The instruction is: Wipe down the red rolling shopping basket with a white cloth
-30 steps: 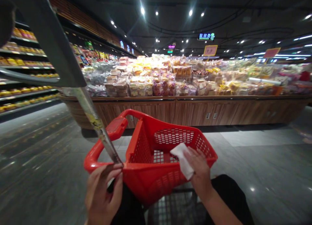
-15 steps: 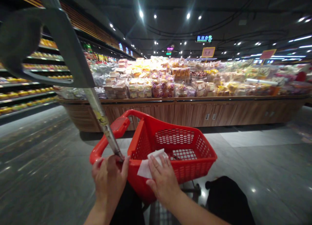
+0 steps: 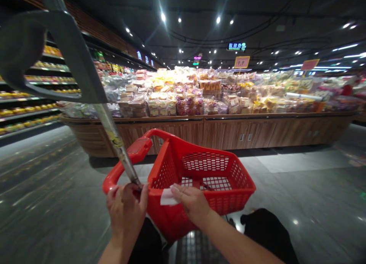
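My left hand point(image 3: 126, 208) is closed around the lower end of a worn metal pole point(image 3: 126, 161), at the near rim corner of a red plastic shopping cart point(image 3: 200, 197). A large grey plastic grip point(image 3: 82, 62) is fixed higher on the pole, which leans up to the left. A folded white wipe point(image 3: 168, 197) is pinched in my right hand point(image 3: 194, 205), against the cart's near rim. Part of the wipe is hidden by the fingers. Inside the basket is a small dark item point(image 3: 207, 187), too unclear to name.
Behind the cart stands a long wooden display counter point(image 3: 228, 132) piled with packaged baked goods point(image 3: 185, 92). Stocked shelves point(image 3: 31, 104) run along the left. My dark-clothed knee point(image 3: 265, 233) shows at the lower right. The floor point(image 3: 57, 195) is shiny grey tile.
My right hand has turned from lying flat over the wipe to pinching it, and sits slightly lower on the rim. The left hand stays at the pole.
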Demonstrator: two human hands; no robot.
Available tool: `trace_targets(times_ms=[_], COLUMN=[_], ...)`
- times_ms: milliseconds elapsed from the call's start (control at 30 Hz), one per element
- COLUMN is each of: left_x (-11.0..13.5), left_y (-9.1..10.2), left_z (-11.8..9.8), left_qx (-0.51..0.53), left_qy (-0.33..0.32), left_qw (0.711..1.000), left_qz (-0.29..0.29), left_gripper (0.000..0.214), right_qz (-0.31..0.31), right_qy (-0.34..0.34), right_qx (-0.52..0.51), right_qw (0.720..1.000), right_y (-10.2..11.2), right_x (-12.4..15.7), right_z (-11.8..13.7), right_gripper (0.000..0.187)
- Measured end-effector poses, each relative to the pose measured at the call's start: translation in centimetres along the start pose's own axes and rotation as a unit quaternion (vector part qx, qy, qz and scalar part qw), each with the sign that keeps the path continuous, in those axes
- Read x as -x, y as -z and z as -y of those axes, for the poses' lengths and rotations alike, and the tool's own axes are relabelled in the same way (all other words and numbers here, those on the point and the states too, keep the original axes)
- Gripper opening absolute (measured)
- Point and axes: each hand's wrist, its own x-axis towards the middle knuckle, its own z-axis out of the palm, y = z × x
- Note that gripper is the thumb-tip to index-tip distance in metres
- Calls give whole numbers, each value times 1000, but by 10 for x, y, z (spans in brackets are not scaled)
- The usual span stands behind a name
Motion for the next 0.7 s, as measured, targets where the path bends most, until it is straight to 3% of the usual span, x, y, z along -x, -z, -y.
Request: trace_targets(times_ms=[133, 300, 367, 433, 600, 700], left_x=[-1, -1, -1, 0, -1, -2], left_y=[0, -2, -4, -7, -17, -22], left_z=[1, -2, -3, -4, -2, 1], left_qx=[6, 0, -3, -7, -5, -3], left_qy=[0, 14, 17, 22, 47, 53], left_qw=[1000, 1000, 1000, 1000, 999, 999], left_qz=[4, 9, 8, 4, -4, -9], left_gripper=[25, 24, 22, 21, 20, 20], right_qz=[1, -7, -29, -43, -58, -59], right_qy=[23, -38, -64, -71, -27, -25], right_qx=[-33, 18, 41, 42, -13, -10], right_qw=[999, 999, 997, 996, 998, 998], right_y=[11, 43, 45, 36, -6, -10], right_x=[16, 63, 69, 58, -6, -12], right_z=[-14, -37, -37, -28, 10, 9], right_gripper=[41, 48, 51, 51, 46, 45])
